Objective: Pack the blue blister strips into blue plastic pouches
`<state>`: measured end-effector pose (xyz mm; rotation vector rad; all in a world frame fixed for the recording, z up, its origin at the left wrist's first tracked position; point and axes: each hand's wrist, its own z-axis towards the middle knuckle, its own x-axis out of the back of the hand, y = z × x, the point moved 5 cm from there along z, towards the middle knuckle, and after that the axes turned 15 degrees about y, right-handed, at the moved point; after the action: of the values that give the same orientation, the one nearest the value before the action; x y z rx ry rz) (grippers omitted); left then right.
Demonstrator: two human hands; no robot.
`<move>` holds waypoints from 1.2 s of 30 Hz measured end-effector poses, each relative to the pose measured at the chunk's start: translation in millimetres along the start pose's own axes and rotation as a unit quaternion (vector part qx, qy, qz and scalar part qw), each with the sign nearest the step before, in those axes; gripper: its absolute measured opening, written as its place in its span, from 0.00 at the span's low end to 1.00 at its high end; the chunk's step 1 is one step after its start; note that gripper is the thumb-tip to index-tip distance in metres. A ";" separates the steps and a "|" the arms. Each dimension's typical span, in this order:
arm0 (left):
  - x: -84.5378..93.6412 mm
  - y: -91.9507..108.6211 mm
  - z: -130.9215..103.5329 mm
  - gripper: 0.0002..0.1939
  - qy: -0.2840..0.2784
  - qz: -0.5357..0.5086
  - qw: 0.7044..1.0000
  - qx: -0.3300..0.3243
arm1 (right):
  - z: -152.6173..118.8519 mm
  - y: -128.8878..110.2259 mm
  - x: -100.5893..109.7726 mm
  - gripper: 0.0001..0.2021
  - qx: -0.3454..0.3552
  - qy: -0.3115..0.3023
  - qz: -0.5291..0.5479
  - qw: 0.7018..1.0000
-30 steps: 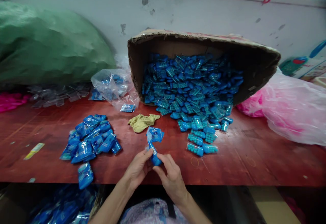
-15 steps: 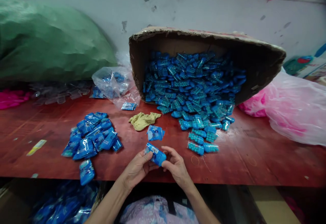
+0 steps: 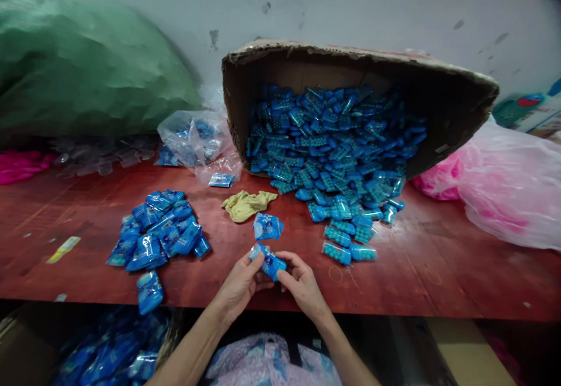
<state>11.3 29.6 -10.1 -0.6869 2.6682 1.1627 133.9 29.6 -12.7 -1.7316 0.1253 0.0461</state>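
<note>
Near the table's front edge, a small blue printed packet (image 3: 272,264) is held between both hands. My left hand (image 3: 243,281) pinches its left end, thumb on top. My right hand (image 3: 301,279) grips its right end with thumb and fingers. Just beyond the hands lie some flat blue printed cards (image 3: 267,226). To the left is a pile of glossy blue packets (image 3: 164,228), with a single packet (image 3: 149,292) at the table edge. On the right, clear blue-capped containers of small turquoise balls (image 3: 336,252) lie loose on the table.
A tipped cardboard box (image 3: 236,111) spills many such containers. Behind the cards lies a yellowish cloth (image 3: 249,206). A clear bag (image 3: 193,140) with blue cards, a green sack (image 3: 87,70) and a pink-white plastic bag (image 3: 517,181) stand around. Below the table, a box holds blue packets (image 3: 109,351).
The packet has been turned slightly in my fingers, so its printed side shows differently. My left thumb has moved up along it. The view has shifted a little.
</note>
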 end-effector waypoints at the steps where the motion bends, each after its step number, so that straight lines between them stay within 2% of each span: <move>1: 0.5 0.2 1.1 0.17 0.000 -0.005 1.000 -0.009 | 0.2 2.8 0.1 0.15 -0.010 -0.001 0.007 1.000; 6: 7.2 1.3 9.0 0.21 0.039 0.020 0.996 -0.076 | -2.1 9.1 -1.5 0.17 -0.021 -0.007 0.021 1.000; 8: 7.1 2.6 10.1 0.19 0.037 0.018 0.995 -0.091 | -2.7 9.3 -2.2 0.17 -0.024 -0.001 0.022 0.999; 11: 4.1 3.5 8.8 0.16 0.010 -0.035 0.997 -0.062 | -3.3 7.8 -2.5 0.16 -0.014 0.016 0.008 1.000; 14: 0.3 0.0 5.5 0.15 -0.015 -0.068 0.998 0.003 | -6.9 -1.3 -0.9 0.14 0.084 0.053 -0.071 0.992; 16: 0.5 -2.0 4.2 0.13 -0.002 -0.062 0.998 0.019 | -13.2 -10.3 -2.1 0.15 0.187 0.070 -0.150 0.968; 18: 1.9 -2.6 4.0 0.11 0.018 -0.049 0.998 0.018 | -20.6 -15.9 -6.7 0.16 0.262 0.058 -0.217 0.939; 20: 2.4 -2.5 3.9 0.11 0.020 -0.035 0.999 0.021 | -26.1 -18.1 -11.1 0.16 0.300 0.036 -0.256 0.918; 22: 2.1 -1.9 3.5 0.10 0.002 -0.025 0.999 0.032 | -28.6 -19.2 -13.4 0.16 0.312 0.019 -0.264 0.913; 25: 1.3 1.1 2.6 0.09 -0.032 -0.030 0.998 0.033 | -25.3 -18.8 -12.5 0.15 0.271 0.011 -0.215 0.938; 28: -0.3 3.5 1.9 0.08 -0.053 -0.048 0.997 0.014 | -16.0 -11.9 -8.2 0.14 0.164 0.015 -0.120 0.979; 31: -0.4 1.6 -2.5 0.10 -0.038 -0.071 0.997 0.003 | -11.6 -1.1 -6.3 0.14 0.062 -0.003 -0.063 0.996; 33: 1.7 0.2 -8.5 0.12 -0.014 -0.094 0.995 -0.007 | -12.4 2.9 -6.0 0.15 0.043 -0.010 -0.084 0.995; 36: 12.8 4.0 -13.8 0.14 0.033 -0.121 0.991 -0.043 | -8.1 4.5 -11.0 0.16 0.069 -0.013 -0.142 0.987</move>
<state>-1.3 17.6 -2.0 -1.0469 2.5086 1.2119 122.2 21.6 -14.7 -1.5952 -0.1348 -0.1459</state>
